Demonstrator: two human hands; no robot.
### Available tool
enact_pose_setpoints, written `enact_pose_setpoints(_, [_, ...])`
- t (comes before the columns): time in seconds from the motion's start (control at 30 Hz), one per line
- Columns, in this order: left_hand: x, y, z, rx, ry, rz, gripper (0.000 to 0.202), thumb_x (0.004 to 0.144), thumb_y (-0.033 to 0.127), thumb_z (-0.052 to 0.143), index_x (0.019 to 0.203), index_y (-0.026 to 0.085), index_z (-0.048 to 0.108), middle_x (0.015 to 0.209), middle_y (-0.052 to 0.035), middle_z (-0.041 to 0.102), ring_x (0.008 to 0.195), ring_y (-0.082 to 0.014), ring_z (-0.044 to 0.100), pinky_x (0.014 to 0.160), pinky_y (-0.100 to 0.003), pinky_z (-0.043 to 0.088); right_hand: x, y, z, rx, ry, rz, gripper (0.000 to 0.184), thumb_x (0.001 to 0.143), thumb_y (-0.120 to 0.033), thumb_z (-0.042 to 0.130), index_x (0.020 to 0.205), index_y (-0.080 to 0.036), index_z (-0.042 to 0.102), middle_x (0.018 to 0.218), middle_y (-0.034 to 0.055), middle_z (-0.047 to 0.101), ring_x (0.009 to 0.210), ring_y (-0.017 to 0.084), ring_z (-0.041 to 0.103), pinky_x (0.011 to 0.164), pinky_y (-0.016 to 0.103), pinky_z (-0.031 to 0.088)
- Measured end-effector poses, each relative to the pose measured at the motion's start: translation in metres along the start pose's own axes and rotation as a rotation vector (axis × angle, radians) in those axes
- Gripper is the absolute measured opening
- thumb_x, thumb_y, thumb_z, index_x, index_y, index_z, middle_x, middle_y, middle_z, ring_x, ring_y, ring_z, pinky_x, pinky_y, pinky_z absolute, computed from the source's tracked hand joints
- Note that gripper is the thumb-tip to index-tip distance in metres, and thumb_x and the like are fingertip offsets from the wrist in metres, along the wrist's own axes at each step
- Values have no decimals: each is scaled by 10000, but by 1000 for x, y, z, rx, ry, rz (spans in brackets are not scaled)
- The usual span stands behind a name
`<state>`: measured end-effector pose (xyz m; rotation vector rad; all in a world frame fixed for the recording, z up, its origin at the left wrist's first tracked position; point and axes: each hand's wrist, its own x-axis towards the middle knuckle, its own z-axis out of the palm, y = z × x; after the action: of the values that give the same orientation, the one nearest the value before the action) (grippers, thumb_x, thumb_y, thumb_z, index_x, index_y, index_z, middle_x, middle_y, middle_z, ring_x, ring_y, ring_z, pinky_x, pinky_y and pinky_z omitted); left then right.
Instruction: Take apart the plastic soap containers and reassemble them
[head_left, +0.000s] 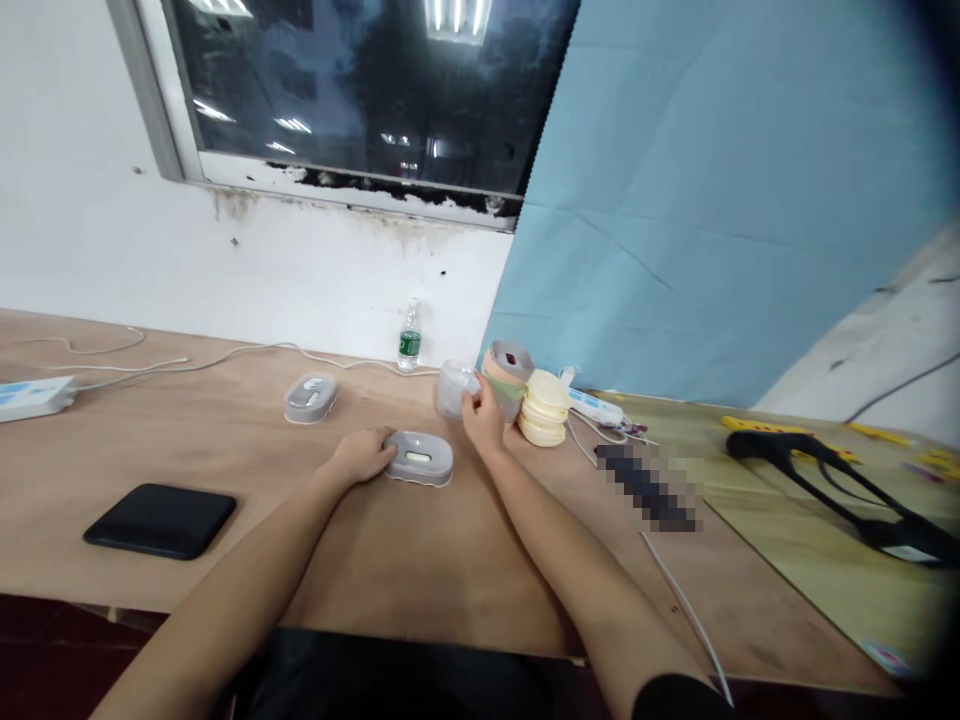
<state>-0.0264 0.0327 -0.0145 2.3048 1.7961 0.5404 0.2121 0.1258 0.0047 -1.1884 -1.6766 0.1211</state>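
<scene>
My left hand [364,455] holds the left end of a grey oval case [431,470], which lies on the wooden table with a pale slot in its top. Farther off, my right hand [485,418] has its thumb and fingers closed on the edge of a clear plastic container [450,388]. Touching or just behind that hand is a stack of grey, peach and green tubs [510,372]. Beside them rises a stack of pale yellow rounded pieces [544,410]. A second grey oval case [309,398] sits to the left, with something shiny in its top.
A water bottle [409,338] stands against the wall. Power strips lie at the left [34,398] and right [596,407], with white cables along the back. A black flat pad [161,520] is at the near left. Black straps [810,480] and a blurred dark object [649,487] lie right.
</scene>
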Motion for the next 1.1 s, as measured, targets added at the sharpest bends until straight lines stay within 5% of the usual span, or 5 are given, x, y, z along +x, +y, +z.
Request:
enact_pose_setpoints(0.23, [0,1,-2,5,-13,13,395,881,390,376,1173,231,590,1136,-91,674,1002,-271,637,835,-354,466,19,5,-8,-11,-106,-73,329,855,-390,458,1042,-177,627,637,5,569,631,178,537,675,293,414])
enact_pose_setpoints(0.43, [-2,8,-6,33,-4,-38,453,891,516,368,1159,226,591,1116,-107,677,1006,-290,633,819,-360,465,-21,0,-21,171,-73,-62,285,787,-441,594,941,-206,550,634,-34,535,576,144,507,596,261,398])
enact_pose_setpoints(0.73, [-15,29,-27,-168,330,115,602,913,501,380,1397,146,327,1051,-96,643,898,-222,619,837,-328,440,-85,-35,-29,605,-292,121,344,829,-512,564,1029,-234,531,606,-43,526,471,128,481,470,244,378])
enact_pose_setpoints(0.9, [-15,28,-28,-202,386,101,449,936,481,308,1006,166,620,849,-67,656,749,-182,586,712,-291,419,-73,-36,-30,511,-262,169,395,833,-583,513,750,-201,570,557,-19,543,486,124,481,490,238,374])
enact_pose_setpoints(1.1, [-12,25,-25,-149,284,34,564,930,544,277,630,181,588,614,-34,598,589,-157,525,557,-270,306,-66,-23,-32,249,-409,239,551,825,-653,452,549,-186,548,457,-6,522,497,144,513,510,245,361])
